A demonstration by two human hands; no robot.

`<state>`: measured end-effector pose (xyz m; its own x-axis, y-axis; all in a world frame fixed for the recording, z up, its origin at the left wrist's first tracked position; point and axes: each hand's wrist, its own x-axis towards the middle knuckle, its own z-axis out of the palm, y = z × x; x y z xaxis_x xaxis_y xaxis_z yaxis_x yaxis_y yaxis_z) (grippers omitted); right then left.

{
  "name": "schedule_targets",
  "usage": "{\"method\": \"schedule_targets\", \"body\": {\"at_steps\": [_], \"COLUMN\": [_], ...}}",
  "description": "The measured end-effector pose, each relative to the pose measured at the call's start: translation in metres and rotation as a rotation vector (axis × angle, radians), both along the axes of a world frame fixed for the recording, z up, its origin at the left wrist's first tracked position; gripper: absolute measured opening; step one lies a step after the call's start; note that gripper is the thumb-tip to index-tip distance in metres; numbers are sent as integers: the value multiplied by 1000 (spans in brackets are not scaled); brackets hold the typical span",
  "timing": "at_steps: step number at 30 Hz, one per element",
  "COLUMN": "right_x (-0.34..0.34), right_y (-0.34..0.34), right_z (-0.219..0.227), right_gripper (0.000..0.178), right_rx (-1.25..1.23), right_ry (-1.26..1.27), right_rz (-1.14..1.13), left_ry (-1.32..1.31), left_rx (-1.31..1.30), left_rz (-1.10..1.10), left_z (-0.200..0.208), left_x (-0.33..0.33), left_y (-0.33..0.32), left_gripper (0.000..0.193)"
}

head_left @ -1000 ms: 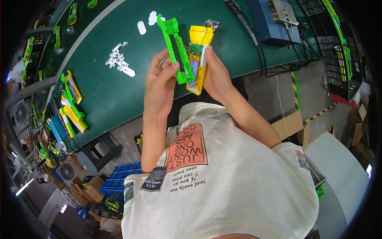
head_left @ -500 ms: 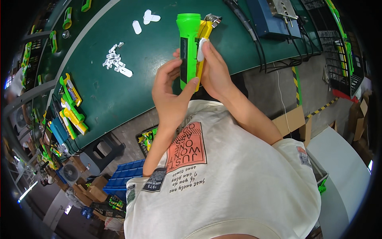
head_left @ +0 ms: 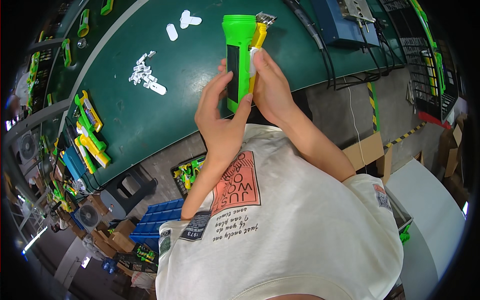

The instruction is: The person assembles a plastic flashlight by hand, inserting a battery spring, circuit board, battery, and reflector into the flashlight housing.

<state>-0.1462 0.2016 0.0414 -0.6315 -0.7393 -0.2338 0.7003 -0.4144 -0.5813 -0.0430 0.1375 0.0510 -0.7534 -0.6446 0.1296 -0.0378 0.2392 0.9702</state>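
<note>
Both hands hold a green and yellow flashlight point(head_left: 241, 37) upright over the near part of the bench, its wide threaded end away from me. My left hand point(head_left: 220, 102) is wrapped round its lower left side, the thumb pressed on the front near the bottom. My right hand point(head_left: 271, 87) grips the right side, its thumb on a white oval piece point(head_left: 252, 61) against the yellow part. A dark panel point(head_left: 233, 72) runs down the green body. At the top right a shiny metal piece point(head_left: 266, 19) sticks out beside the yellow part. The fingers behind the flashlight are mostly hidden.
On the green bench point(head_left: 165, 117) lie a pile of small white parts point(head_left: 143, 74) and several white oval pieces point(head_left: 189, 20). Green and yellow flashlight parts point(head_left: 90, 132) lie at the left. A blue box point(head_left: 332, 25) with black cables point(head_left: 325, 60) stands at the back right.
The flashlight has turned slightly in my hands, so more of its dark panel shows and less of the yellow part. My left hand has shifted a little to the right.
</note>
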Motion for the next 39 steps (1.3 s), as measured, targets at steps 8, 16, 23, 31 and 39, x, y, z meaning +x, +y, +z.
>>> {"method": "schedule_targets", "body": {"at_steps": [8,16,23,31,39], "right_x": [-1,1,1,-1,-10], "right_y": [2,3,2,-1,7], "right_z": [-11,-6,0,-1,2], "right_gripper": [44,44,39,48,59], "right_rx": [51,57,64,131,169], "right_ry": [92,64,31,-50,114], "right_rz": [-3,7,-5,-5,17], "left_ry": [37,-12,-80,-137,29], "left_rx": [-78,32,-173,-453,-532], "left_rz": [33,83,43,58,-18], "left_z": [0,-5,-6,-3,-8], "left_x": [0,-2,-1,-2,-4], "left_y": [0,11,8,9,7], "left_gripper": [44,47,47,50,41]}}
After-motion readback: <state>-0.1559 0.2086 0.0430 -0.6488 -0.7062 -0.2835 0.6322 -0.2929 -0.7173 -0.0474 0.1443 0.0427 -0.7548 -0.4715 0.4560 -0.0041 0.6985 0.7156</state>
